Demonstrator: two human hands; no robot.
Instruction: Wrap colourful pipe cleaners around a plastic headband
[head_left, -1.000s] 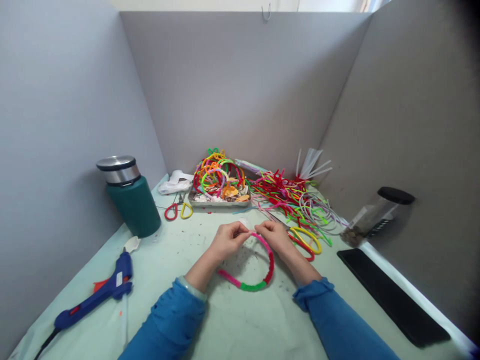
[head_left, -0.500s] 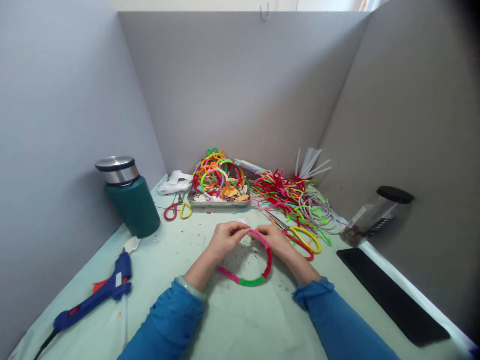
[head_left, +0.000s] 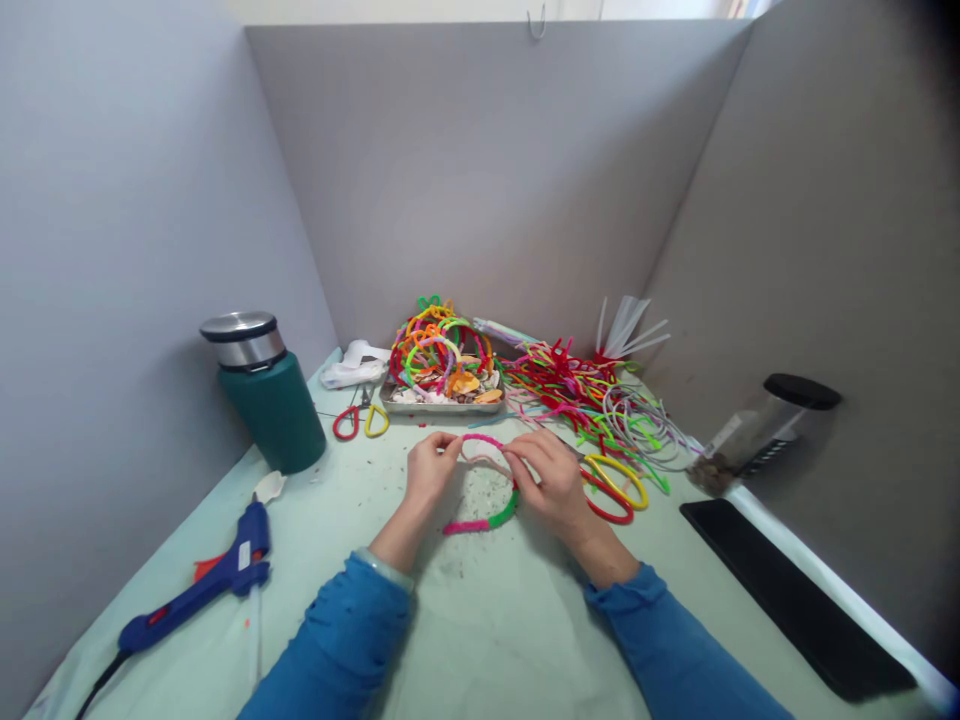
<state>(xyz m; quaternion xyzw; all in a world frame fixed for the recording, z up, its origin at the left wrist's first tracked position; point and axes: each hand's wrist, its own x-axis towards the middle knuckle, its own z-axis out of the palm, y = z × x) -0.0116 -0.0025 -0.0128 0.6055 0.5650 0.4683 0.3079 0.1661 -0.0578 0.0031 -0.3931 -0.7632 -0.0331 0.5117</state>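
Observation:
A curved pipe-cleaner band [head_left: 472, 526] in pink, red and green sections hangs from my hands in a C shape above the table. My left hand [head_left: 430, 472] is closed, with thumb and forefinger pinching its upper pink end. To the right, my right hand [head_left: 553, 482] is closed on the same band with a fingertip pinch, hiding most of the red section. Between the hands a thin pale pink strand [head_left: 487, 463] runs just below the band; whether it is attached cannot be made out. Behind my right hand lie red-and-yellow-handled scissors [head_left: 615, 480], partly covered.
A metal tray [head_left: 442, 406] bears shells and colourful pipe-cleaner loops. Loose pipe cleaners [head_left: 570, 375] are heaped at the back right. On the left are a green flask [head_left: 274, 415] and a blue glue gun [head_left: 217, 580]. A black-lidded jar [head_left: 761, 435] and black mat [head_left: 795, 600] lie right.
My right hand has shifted its pinch along the band onto the red section, with more fingers now over it. My left hand moved slightly left, and the pale strand has come into view.

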